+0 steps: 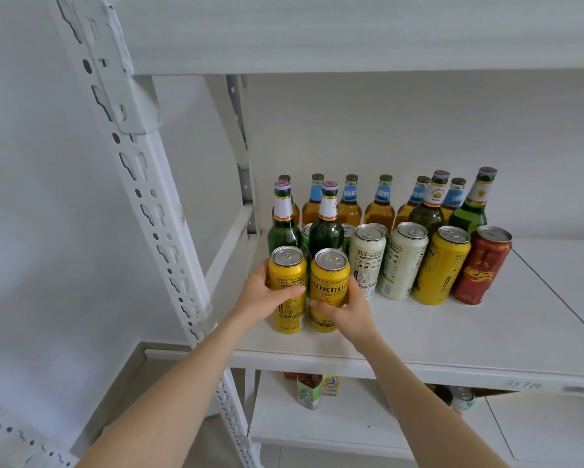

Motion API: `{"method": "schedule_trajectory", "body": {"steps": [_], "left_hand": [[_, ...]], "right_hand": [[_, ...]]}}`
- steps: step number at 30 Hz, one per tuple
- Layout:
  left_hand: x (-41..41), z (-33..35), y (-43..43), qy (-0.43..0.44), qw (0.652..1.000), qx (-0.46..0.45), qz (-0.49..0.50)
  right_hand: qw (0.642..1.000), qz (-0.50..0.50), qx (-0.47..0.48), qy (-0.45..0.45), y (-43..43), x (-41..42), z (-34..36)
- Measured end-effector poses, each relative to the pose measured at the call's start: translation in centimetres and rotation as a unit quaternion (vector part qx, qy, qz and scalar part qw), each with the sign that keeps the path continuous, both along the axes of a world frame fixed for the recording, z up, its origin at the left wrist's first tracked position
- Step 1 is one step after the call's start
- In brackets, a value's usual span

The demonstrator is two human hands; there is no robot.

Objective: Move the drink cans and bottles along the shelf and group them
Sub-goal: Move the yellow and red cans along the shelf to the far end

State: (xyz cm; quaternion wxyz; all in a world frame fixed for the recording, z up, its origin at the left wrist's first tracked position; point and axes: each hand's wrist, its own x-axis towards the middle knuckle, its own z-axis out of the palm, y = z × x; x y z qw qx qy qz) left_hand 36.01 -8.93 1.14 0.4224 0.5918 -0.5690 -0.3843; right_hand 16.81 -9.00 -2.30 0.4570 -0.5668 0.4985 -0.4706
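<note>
- Left hand grips the left yellow can, with the thumb across its front and the fingers curled round its left side.
- Right hand grips the right yellow can, with the thumb on its front and the fingers wrapped round its right side.
- Both held cans stand upright and just beside each other near the front left corner of the shelf board.
- Directly behind them stand two green bottles; the tops of green cans show between and beside these, largely hidden.
- Further along toward the right edge runs a touching row of cans: a white can, a second white can, a third yellow can and a red can.
- Behind that row's right end stand two more green bottles.
- Along the back edge runs a line of amber bottles with blue neck labels.
- A perforated white post carries the board at the front left.
- On the lower shelf, drink cartons are partly visible.
</note>
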Motion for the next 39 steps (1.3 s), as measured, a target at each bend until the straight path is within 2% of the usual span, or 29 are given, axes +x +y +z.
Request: {"method": "schedule_trajectory", "body": {"steps": [9,20,30,39], "left_hand": [[-0.1,0.1,2.3,0.039,0.999,0.009,0.019],[-0.8,2.1,9.5,0.085,0.996,0.017,-0.004],[-3.5,3.1,15.6,0.068,0.997,0.005,-0.036],[-10.5,5.2,16.9,0.046,0.997,-0.016,-0.059]], "right_hand": [[0.995,-0.041,0.061,-0.064,2.2,-0.4,1.2],[0.990,-0.080,0.085,-0.074,10.7,-2.4,3.8],[0.987,-0.104,0.084,-0.086,18.0,-4.5,5.5],[0.986,-0.136,0.062,-0.070,20.3,-11.6,6.5]]}}
